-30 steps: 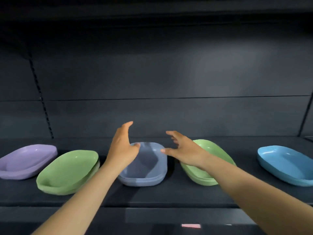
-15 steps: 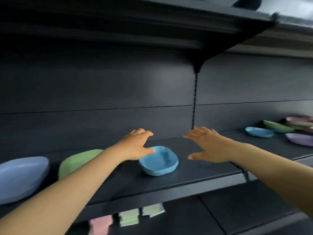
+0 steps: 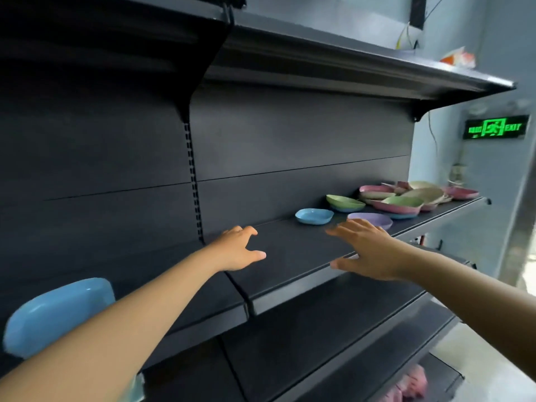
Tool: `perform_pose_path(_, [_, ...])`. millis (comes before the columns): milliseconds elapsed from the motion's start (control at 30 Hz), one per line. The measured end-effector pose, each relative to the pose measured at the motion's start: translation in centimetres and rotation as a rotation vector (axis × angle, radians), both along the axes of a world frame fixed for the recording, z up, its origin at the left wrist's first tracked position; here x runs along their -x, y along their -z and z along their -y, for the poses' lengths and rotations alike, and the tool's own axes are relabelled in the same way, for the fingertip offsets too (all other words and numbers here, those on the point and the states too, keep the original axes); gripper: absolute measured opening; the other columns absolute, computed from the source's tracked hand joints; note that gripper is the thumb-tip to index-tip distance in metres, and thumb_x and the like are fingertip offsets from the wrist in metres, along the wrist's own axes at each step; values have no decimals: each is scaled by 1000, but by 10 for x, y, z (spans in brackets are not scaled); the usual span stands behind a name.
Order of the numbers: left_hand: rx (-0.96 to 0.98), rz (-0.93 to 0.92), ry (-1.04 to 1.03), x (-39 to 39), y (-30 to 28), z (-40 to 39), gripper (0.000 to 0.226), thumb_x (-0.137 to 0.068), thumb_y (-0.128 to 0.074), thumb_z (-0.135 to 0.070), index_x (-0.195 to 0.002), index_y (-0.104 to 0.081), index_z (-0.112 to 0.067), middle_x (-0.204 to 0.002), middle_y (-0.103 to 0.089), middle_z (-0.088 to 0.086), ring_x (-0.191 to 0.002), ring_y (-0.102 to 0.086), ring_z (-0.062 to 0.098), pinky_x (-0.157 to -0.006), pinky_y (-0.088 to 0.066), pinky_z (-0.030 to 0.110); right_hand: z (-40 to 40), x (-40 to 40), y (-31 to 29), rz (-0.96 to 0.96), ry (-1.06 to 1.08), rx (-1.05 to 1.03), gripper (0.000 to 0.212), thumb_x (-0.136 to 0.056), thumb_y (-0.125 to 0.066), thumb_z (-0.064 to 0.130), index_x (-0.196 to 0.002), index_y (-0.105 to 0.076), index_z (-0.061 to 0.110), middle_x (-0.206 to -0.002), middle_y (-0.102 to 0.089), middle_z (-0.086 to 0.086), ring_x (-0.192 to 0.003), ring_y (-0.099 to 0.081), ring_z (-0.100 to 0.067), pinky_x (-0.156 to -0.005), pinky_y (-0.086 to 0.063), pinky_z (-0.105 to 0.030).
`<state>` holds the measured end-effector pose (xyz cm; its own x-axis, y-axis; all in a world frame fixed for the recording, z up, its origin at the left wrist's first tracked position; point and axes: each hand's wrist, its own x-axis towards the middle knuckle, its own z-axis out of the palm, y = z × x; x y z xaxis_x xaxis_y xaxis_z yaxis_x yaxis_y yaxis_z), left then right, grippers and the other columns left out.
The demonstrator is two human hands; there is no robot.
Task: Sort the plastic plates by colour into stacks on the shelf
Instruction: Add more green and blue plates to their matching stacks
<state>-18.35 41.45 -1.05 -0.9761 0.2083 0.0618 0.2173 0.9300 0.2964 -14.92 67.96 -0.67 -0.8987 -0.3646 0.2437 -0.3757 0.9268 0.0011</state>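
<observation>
Both hands are observed empty above the dark shelf (image 3: 290, 256) at mid-frame. The left hand (image 3: 236, 250) is held with fingers loosely spread and thumb out; nothing is gripped. The right hand (image 3: 368, 250) is extended flat, fingers straight, directed toward the right of the frame; nothing is held.

The unsorted plates are located at right of centre: a blue plate (image 3: 314, 216) and a purple plate (image 3: 372, 219) nearest the right hand, a green plate (image 3: 343, 202) resting on another blue one behind, and a mixed heap (image 3: 406, 195) of pink, green and beige plates beyond. A separate blue plate (image 3: 58, 314) is noted at lower left, partly hidden by the left forearm.

Risks identified: the heap is loosely overlapped near the shelf's front lip, so one plate pulled out carelessly could cause neighbours to slide off. Smooth plastic may slip from a one-sided grip.
</observation>
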Motion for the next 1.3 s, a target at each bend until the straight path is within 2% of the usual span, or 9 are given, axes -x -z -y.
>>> perform_pose_path(167, [15, 33, 44, 57, 13, -57, 61, -91, -51, -46, -144, -28, -26, -149, -28, -3, -140, -25, 18, -108, -30, 35, -59, 42, 15, 89, 85, 52, 72, -87, -57, 53, -148, -26, 30, -155, -21, 6, -141, -19, -21, -114, -23, -37])
perform_pose_path(333, [-17, 51, 15, 139, 21, -96, 64, -91, -52, -47, -145, -26, -25, -150, -28, -1, -139, -27, 19, -108, -30, 35, -108, 116, 22, 134, 96, 95, 76, -85, -62, 49, -149, -26, 28, -154, -22, 4, -141, -19, -20, -116, -23, -37])
perform_pose_path(533, [-307, 181, -79, 254, 36, -127, 66, -89, -57, -45, -145, -29, -23, -146, -37, 2, -130, -40, 17, -99, -33, 27, -159, 221, 21, 158, 136, 160, 78, -76, -73, 46, -142, -35, 26, -140, -42, 1, -127, -40, -19, -106, -35, -32])
perform_pose_path(733, [-453, 249, -248, 336, 60, -157, 82, -87, -60, -46, -149, -21, -8, -153, -29, 5, -137, -32, 21, -99, -31, 28, -196, 301, 23, 240, 113, 209, 84, -73, -75, 47, -143, -33, 25, -131, -49, 1, -110, -49, -14, -91, -40, -24])
perform_pose_path(833, [-543, 272, -312, 363, 65, -168, 102, -81, -69, -46, -152, -6, -10, -158, -15, 6, -144, -20, 23, -111, -24, 33, -204, 334, 28, 328, 107, 125, 97, -69, -74, 57, -146, -23, 29, -140, -41, 4, -122, -43, -14, -100, -36, -27])
perform_pose_path(900, [-607, 293, -349, 379, 69, -175, 112, -74, -77, -41, -152, -3, -12, -158, -14, 6, -144, -19, 23, -113, -22, 34, -207, 354, 32, 440, 103, 64, 110, -62, -74, 64, -148, -13, 35, -150, -27, 8, -134, -33, -14, -107, -31, -30])
perform_pose_path(1000, [-541, 299, -416, 394, 74, -188, 118, -68, -84, -31, -152, -3, -14, -158, -14, 5, -144, -19, 22, -113, -23, 34, -208, 376, 36, 583, 68, -38, 121, -55, -75, 69, -148, -4, 42, -155, -16, 13, -141, -22, -15, -113, -30, -36])
perform_pose_path(1133, [-511, 286, -506, 403, 79, -196, 114, -66, -86, -23, -152, -12, -16, -154, -26, 4, -140, -29, 23, -111, -30, 34, -207, 398, 40, 583, -36, -236, 127, -55, -77, 66, -148, 6, 42, -154, -12, 11, -144, -15, -17, -114, -27, -36])
perform_pose_path(1300, [-608, 203, -573, 397, 83, -199, 87, -59, -89, -17, -133, -43, -14, -128, -54, 2, -117, -51, 20, -94, -41, 28, -205, 410, 47, 664, -114, -229, 131, -50, -78, 70, -147, 7, 45, -155, -7, 17, -143, -18, -14, -108, -32, -30])
